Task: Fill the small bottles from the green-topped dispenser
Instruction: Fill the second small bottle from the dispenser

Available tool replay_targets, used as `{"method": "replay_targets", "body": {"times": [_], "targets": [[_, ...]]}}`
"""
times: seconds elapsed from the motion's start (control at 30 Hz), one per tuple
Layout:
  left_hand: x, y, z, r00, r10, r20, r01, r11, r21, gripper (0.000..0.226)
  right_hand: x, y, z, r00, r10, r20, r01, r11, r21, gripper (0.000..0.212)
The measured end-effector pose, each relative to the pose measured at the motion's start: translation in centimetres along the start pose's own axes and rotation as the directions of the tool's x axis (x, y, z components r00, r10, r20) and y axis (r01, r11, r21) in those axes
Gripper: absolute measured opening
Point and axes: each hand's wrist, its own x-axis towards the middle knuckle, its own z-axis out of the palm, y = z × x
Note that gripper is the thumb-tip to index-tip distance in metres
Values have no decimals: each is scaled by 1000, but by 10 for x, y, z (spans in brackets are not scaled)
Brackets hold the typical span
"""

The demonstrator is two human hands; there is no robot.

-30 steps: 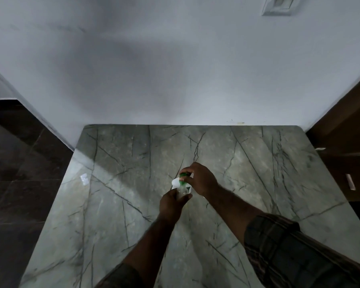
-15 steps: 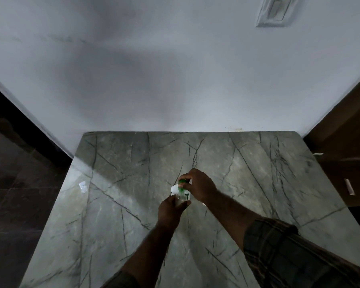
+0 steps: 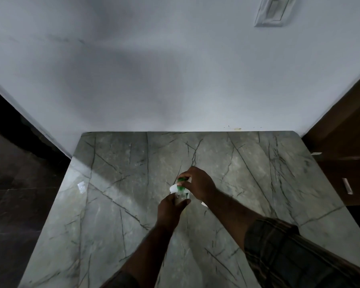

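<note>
The green-topped white dispenser sits mid-bench on the grey veined marble bench, the right hand with fingers clamped on its top. Just below, the left hand grips a small clear bottle.

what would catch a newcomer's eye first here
The two hands meeting at the middle of the marble table: the right hand grips the green-topped dispenser from above, while the left hand holds a small clear bottle under it. Next, the pale wall switch at upper right.
</note>
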Motion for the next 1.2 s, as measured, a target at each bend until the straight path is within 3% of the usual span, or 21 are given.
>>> {"method": "replay_targets", "body": {"times": [0.23, 0.47, 1.2], "targets": [[-2, -3, 2, 1000, -1, 13, 0, 999, 43, 29, -4, 3, 7, 999, 30, 19, -30, 999, 11, 25], [-1, 2, -1, 999, 32, -26, -31, 999, 39, 28, -4, 0, 4, 996, 91, -18, -87, 984, 158, 23], [3, 4, 0, 1000, -1, -25, 2, 999, 46, 33, -1, -8, 1, 987, 153, -40, -153, 988, 1, 20]]}}
